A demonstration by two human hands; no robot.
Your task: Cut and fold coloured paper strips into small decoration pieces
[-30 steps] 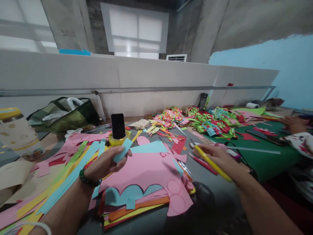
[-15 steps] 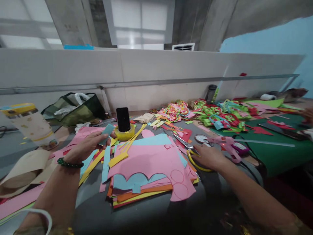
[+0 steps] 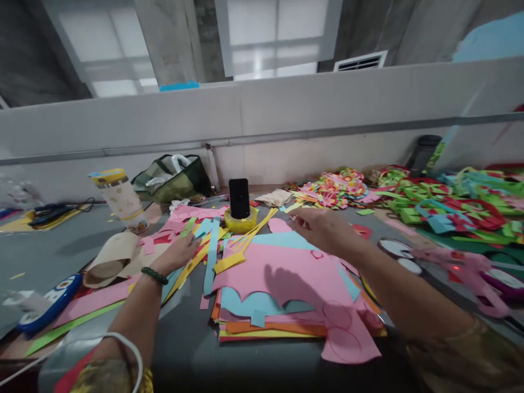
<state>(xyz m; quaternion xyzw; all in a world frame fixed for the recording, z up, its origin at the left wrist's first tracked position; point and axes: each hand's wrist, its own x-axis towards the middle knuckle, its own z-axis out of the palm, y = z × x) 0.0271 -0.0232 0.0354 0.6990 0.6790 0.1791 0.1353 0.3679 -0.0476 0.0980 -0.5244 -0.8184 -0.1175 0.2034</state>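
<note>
My left hand (image 3: pixel 180 254), wearing a green bead bracelet, is at the loose coloured strips left of the paper stack. Its fingers are closed on a light blue paper strip (image 3: pixel 203 227), which pokes out past the fingertips. Above the right part of the stack hovers my right hand (image 3: pixel 319 226), fingers loosely curved and apart, with nothing seen in them. Its shadow falls on the top pink sheet (image 3: pixel 262 267), which has a scalloped cut edge and drawn circles. A yellow strip piece (image 3: pixel 229 262) lies on that sheet. The scissors are mostly hidden behind my right forearm.
A phone (image 3: pixel 239 197) stands in a yellow tape roll (image 3: pixel 241 222) behind the stack. At right are a pink glue gun (image 3: pixel 470 267) and piles of felt-like pieces (image 3: pixel 458 202). A tumbler (image 3: pixel 120 199), a bag (image 3: pixel 176 180) and a cream roll (image 3: pixel 112 256) stand left.
My right hand has let go of the yellow-handled scissors and moved up and left over the stack. My left hand has lowered to the strips. The view has turned left.
</note>
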